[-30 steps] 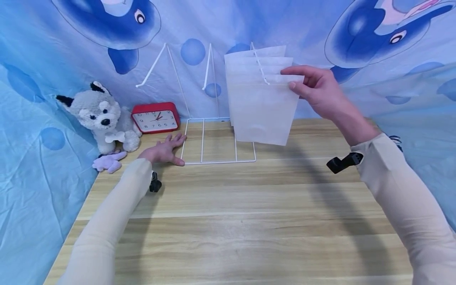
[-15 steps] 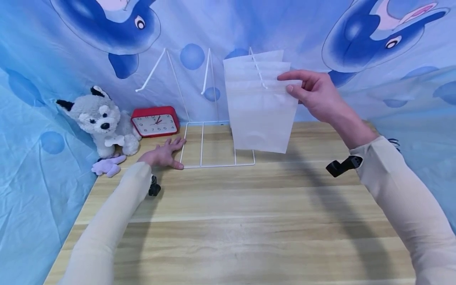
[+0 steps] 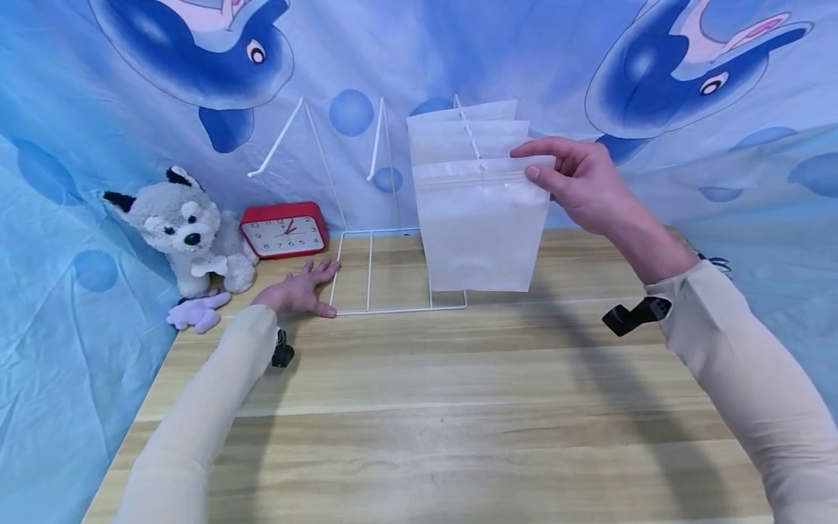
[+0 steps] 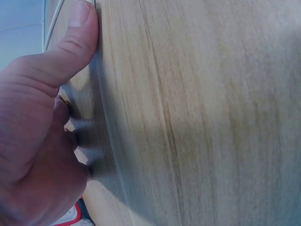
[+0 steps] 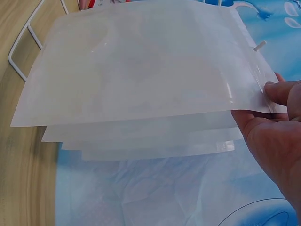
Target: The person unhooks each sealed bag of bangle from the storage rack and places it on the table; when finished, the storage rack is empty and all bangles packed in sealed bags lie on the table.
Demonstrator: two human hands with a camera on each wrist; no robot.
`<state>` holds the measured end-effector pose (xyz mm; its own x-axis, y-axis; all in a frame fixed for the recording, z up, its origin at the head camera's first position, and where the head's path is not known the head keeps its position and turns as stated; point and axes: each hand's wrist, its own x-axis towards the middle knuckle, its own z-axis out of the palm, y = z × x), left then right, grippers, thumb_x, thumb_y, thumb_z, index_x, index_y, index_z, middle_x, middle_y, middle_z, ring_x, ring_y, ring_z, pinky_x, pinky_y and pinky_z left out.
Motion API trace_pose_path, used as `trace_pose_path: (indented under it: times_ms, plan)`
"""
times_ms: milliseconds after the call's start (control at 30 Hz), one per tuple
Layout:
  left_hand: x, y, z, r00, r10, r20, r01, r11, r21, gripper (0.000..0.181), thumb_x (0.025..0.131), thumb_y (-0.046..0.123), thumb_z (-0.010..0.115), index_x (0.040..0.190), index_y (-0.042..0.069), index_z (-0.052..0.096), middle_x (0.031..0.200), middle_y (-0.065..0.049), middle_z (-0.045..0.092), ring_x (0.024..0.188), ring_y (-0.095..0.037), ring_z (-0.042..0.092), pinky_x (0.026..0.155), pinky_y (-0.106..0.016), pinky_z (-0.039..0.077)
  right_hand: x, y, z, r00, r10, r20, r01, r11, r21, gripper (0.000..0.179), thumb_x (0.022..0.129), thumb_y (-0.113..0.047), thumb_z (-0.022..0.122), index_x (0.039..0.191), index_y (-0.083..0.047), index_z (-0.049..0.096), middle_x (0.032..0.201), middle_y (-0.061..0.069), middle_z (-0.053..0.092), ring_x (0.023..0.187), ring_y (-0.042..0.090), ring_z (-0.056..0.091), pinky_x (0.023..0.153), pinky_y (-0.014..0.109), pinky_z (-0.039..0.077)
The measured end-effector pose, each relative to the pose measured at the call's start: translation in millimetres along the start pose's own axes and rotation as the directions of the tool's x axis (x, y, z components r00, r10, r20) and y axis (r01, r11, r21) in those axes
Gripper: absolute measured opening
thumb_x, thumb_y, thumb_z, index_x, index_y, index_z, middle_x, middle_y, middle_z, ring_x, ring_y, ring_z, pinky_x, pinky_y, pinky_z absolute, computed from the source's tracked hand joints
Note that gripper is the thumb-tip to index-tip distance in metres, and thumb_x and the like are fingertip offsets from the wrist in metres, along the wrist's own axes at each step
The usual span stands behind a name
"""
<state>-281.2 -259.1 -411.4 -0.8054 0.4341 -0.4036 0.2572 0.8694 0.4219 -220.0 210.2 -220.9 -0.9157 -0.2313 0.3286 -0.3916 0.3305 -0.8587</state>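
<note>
My right hand (image 3: 583, 182) pinches the upper right corner of the front white zip bag (image 3: 481, 233) between thumb and fingers. That bag hangs at the front end of the right prong (image 3: 468, 131) of a white wire rack (image 3: 399, 311). In the right wrist view, the prong's tip (image 5: 260, 45) pokes out through the bag near its zip edge. More white bags (image 3: 468, 131) hang behind it on the same prong. My left hand (image 3: 297, 290) rests on the tabletop with fingers spread, its fingertips and thumb at the left side of the rack's base.
The rack's left prong (image 3: 278, 138) and middle prong (image 3: 376, 138) carry no bags. A red alarm clock (image 3: 284, 231), a grey plush husky (image 3: 190, 229) and a small purple toy (image 3: 196, 311) stand at the left back. A blue dolphin-print curtain (image 3: 524, 51) hangs behind the wooden table (image 3: 419, 422).
The front bag has come forward along the right prong to its tip, with my right hand pinching it. My left hand stays at the rack's base. The head view has tilted up slightly.
</note>
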Motion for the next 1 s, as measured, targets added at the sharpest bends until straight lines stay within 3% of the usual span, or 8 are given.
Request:
trace_pose_path:
  times_ms: [167,667,900,1000]
  plan:
    - [0.4,-0.1,0.5,1.0,0.008,-0.003,-0.008,1.0,0.009,0.112,0.082,0.042,0.082,0.161,0.01,0.009,0.165,-0.02,-0.004,0.146,-0.049,-0.013,0.109,-0.072,-0.006,-2.9,-3,-2,0.999,-0.032,-0.018,0.032,0.999,-0.029,0.024,0.098,-0.013,0.065,0.12,-0.019,0.074,0.052,0.002,0.031,0.043,0.017,0.027,0.041,0.03,0.02]
    - [-4.8,0.3,-0.7,1.0,-0.011,0.005,0.011,1.0,-0.01,0.113,0.081,0.042,0.082,0.161,0.01,0.009,0.165,-0.021,-0.005,0.145,-0.05,-0.014,0.107,-0.074,-0.006,-8.3,-12,-9,0.999,-0.03,-0.016,0.031,0.998,0.052,0.023,0.098,-0.01,0.066,0.117,-0.016,0.075,0.058,0.005,0.046,0.045,0.015,0.033,0.041,0.026,0.025]
    - [-4.5,1.0,-1.4,1.0,-0.013,0.0,0.013,1.0,-0.007,0.112,0.082,0.041,0.082,0.161,0.01,0.009,0.165,-0.021,-0.005,0.145,-0.05,-0.014,0.108,-0.074,-0.007,-16.3,-6,-31,0.998,-0.042,-0.04,0.045,0.997,0.063,0.023,0.097,-0.008,0.066,0.117,-0.013,0.075,0.062,0.006,0.048,0.047,0.017,0.033,0.042,0.025,0.027]
    - [-3.7,3.8,-1.2,1.0,-0.008,0.006,0.008,1.0,-0.004,0.112,0.082,0.041,0.082,0.161,0.011,0.009,0.165,-0.021,-0.005,0.145,-0.05,-0.013,0.108,-0.073,-0.007,-22.2,1,-44,0.999,0.008,-0.051,-0.003,0.996,0.085,0.024,0.097,-0.009,0.065,0.119,-0.009,0.074,0.073,0.008,0.056,0.055,0.018,0.043,0.045,0.019,0.037]
